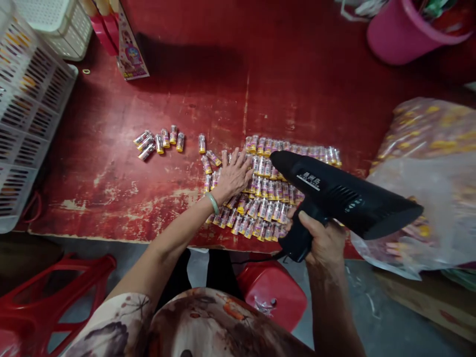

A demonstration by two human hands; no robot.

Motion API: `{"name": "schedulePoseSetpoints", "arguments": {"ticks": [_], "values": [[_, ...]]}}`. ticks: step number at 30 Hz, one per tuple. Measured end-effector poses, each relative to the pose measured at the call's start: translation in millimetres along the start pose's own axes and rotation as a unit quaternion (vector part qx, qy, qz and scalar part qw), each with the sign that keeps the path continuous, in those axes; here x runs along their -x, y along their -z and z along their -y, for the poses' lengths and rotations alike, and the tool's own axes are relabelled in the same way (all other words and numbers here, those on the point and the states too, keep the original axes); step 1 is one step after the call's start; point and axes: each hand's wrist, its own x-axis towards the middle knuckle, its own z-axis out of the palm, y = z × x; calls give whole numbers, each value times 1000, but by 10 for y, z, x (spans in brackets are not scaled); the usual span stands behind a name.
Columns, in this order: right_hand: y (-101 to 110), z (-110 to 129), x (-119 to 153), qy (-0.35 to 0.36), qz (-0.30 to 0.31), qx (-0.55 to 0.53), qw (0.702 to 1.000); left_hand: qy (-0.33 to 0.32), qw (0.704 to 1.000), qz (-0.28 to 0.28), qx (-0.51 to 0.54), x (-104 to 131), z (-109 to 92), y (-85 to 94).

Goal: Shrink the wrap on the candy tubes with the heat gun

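Observation:
Rows of small clear tubes with yellow ends [266, 188] lie side by side near the front edge of the red table. My left hand [236, 174], with a green bangle at the wrist, rests flat on the left part of these rows, fingers spread. My right hand [323, 238] is wrapped round the handle of a black heat gun [334, 196]. Its nozzle points left, over the upper middle of the rows, close to my left fingertips. Several loose tubes [159, 144] lie farther left, and a single one [202, 143] stands apart between them and the rows.
White plastic baskets [28, 111] stand at the left, beside a printed card display [131, 54]. A pink bucket [399, 32] is at the back right. Clear bags of yellow and pink items [431, 144] fill the right side. Red stools [275, 297] are below the table [193, 99].

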Motion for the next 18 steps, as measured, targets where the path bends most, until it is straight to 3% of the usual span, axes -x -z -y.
{"name": "schedulePoseSetpoints", "arguments": {"ticks": [5, 9, 15, 18], "values": [[70, -73, 9, -10, 11, -4, 1000, -78, 995, 56, -30, -127, 133, -26], [29, -91, 13, -6, 35, -5, 999, -75, 995, 58, -41, -50, 379, 31], [-312, -71, -41, -22, 42, 45, 998, -32, 998, 54, -24, 273, 689, 235], [-554, -102, -65, -3, 108, 75, 991, -7, 1000, 28, -11, 504, 796, 306]]}}
